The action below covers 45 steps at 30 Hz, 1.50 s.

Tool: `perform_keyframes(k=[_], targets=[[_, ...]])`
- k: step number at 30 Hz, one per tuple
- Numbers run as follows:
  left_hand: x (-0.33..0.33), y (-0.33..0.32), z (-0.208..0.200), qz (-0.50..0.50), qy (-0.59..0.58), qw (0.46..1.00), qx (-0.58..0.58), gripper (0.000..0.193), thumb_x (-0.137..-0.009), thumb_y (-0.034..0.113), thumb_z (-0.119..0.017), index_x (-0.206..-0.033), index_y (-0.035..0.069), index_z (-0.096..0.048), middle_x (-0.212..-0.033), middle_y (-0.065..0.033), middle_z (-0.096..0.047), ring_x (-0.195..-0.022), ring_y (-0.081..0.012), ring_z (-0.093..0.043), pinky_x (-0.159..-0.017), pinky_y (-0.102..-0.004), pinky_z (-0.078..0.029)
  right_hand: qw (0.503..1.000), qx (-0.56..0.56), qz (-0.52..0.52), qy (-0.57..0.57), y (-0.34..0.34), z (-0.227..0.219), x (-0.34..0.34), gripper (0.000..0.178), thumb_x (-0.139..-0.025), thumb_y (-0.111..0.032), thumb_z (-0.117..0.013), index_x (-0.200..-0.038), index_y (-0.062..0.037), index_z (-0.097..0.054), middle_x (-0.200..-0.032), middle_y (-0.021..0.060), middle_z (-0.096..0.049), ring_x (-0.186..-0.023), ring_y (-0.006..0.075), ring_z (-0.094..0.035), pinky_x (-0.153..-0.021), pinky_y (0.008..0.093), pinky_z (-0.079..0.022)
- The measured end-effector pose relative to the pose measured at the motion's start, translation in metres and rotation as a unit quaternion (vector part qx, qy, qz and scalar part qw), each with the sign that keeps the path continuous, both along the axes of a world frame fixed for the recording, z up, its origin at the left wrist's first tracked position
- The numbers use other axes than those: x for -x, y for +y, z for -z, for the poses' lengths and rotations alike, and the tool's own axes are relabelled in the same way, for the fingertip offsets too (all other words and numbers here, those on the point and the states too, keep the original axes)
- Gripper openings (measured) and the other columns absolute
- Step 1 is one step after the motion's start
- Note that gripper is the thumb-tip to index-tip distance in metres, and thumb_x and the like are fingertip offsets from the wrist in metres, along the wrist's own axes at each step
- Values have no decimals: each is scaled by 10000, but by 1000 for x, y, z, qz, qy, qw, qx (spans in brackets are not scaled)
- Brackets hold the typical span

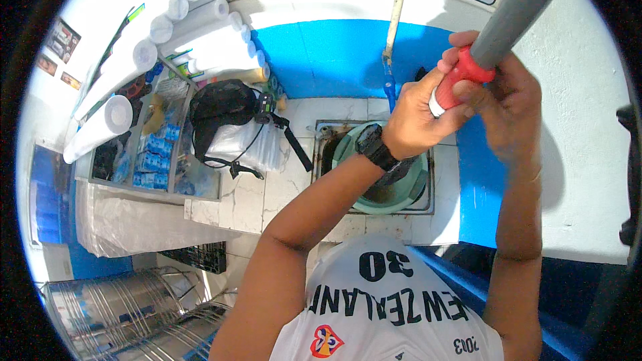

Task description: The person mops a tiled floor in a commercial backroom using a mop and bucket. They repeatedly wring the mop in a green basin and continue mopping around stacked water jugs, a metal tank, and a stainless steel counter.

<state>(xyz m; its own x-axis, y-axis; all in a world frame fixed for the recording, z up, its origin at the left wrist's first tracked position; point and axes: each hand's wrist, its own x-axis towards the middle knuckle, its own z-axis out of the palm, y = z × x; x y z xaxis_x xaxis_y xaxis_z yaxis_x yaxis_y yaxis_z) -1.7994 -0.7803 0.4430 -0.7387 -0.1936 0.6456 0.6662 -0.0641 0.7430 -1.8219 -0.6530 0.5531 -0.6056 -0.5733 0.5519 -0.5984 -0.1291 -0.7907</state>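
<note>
Overhead, both hands are gripping a red fitting [461, 80] at the lower end of a grey pipe [518, 10]. The left hand [418, 117] is wrapping its fingers tightly around the fitting's lower part, beside a white band, while the right hand [501, 97] is closing around the fitting from the other side, just touching the left. Below this grip, a green basin [418, 190] is sitting in a sink [321, 134]. Well off to the left of the grip, white filter cartridges [200, 33] are leaning above a black bag [224, 103].
</note>
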Motion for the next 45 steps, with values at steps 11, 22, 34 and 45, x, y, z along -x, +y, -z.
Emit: perform_keyframes(k=[11, 22, 34, 45], targets=[[3, -9, 11, 58, 123, 986, 93, 221, -837, 134, -762, -980, 32, -628, -890, -132, -683, -768, -279, -689, -701, -370, -538, 982, -55, -166, -75, 26, 9, 28, 506, -765, -251, -886, -1140, -21, -634, -984, 73, -680, -892, 152, -661, -779, 307, -548], [-7, 25, 31, -93, -61, 992, 66, 339, -757, 316, -815, -917, 43, -693, -803, -147, -730, -724, -274, -721, -673, -410, -565, 897, -57, 390, 198, 25, 61, 5, 474, -993, -356, -678, -1307, -2, -654, -1233, 133, -712, -1120, 234, -675, -993, 370, -537], [19, 30, 44, 177, -67, 977, 102, 361, -799, 344, -828, -944, 36, -709, -813, -84, -739, -731, -206, -692, -701, -395, -560, 967, -10, -232, -102, 83, 66, 113, 365, -970, -322, -687, -1156, -35, -562, -966, 92, -597, -1011, 209, -615, -922, 351, -497], [-9, 39, 67, -95, 54, 992, 65, 359, -810, 348, -802, -909, 20, -695, -776, -144, -730, -716, -287, -733, -650, -415, -581, 985, -62, 155, -29, 34, 76, 8, 387, -971, -294, -687, -1171, -21, -500, -1006, 91, -569, -925, 210, -551, -863, 363, -472]])
